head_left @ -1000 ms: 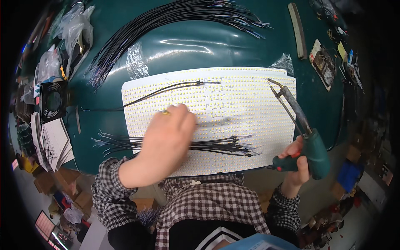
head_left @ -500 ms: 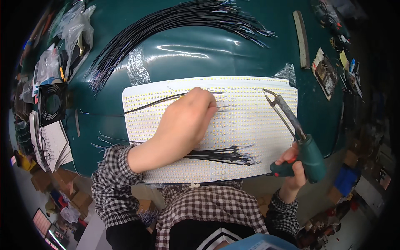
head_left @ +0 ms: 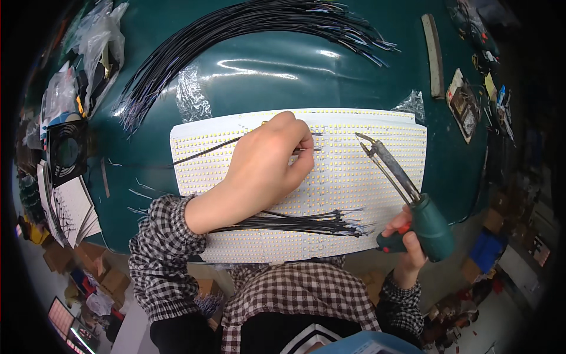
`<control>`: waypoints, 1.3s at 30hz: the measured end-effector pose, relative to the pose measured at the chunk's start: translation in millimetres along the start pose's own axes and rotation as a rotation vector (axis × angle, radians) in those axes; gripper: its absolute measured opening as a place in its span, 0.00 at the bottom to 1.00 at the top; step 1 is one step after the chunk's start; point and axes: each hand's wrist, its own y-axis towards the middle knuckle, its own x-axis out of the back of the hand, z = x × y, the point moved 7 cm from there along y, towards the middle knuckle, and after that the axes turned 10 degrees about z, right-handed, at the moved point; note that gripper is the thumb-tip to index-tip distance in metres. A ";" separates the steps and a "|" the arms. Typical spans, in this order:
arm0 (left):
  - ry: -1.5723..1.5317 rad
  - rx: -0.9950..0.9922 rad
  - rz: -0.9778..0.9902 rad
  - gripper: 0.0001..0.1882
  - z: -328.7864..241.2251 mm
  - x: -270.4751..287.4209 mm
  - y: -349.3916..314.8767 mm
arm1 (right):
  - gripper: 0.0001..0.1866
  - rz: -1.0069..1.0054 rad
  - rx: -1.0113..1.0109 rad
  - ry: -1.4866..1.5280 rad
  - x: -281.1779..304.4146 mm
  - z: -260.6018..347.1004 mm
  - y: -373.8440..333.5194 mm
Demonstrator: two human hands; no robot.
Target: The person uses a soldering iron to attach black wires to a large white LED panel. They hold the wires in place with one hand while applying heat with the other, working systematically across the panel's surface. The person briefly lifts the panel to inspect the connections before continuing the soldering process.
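Note:
A white LED board (head_left: 377,171), dotted with rows of small yellow LEDs, lies in front of me. Over its upper middle, my left hand (head_left: 268,156) pinches a thin black cable (head_left: 206,152), whose pale stripped ends stick out past the fingertips close to the board. The cable's other end trails off to the left. My right hand (head_left: 414,253) grips a green soldering gun (head_left: 433,227) by its handle at the board's right edge. The gun's tip points up and left, apart from the cable ends. Below my left wrist a small bundle of black cables (head_left: 306,223) rests on the board.
A large bundle of black cables (head_left: 236,28) arcs across the far side of the green table (head_left: 377,82). A grey bar (head_left: 433,56) and a dirty tray-like piece (head_left: 461,106) lie at right. Plastic bags (head_left: 103,53), a black fan (head_left: 66,152) and white boards (head_left: 75,206) sit at left.
My left hand has turned slightly and shifted right, bringing its thumb and fingertips into view. The soldering gun's tip has moved left and a little down, nearer the cable ends.

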 end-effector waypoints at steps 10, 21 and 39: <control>0.033 -0.065 0.007 0.06 -0.1 0.2 2.7 | 0.30 0.059 -0.085 -0.079 -5.9 -1.7 -1.2; -0.036 -0.032 0.073 0.05 1.7 0.6 5.6 | 0.19 0.061 -0.123 -0.181 -7.8 -8.6 -0.9; 0.004 -0.027 0.107 0.06 0.2 0.2 7.1 | 0.13 0.089 -0.065 -0.370 -15.6 -3.4 4.5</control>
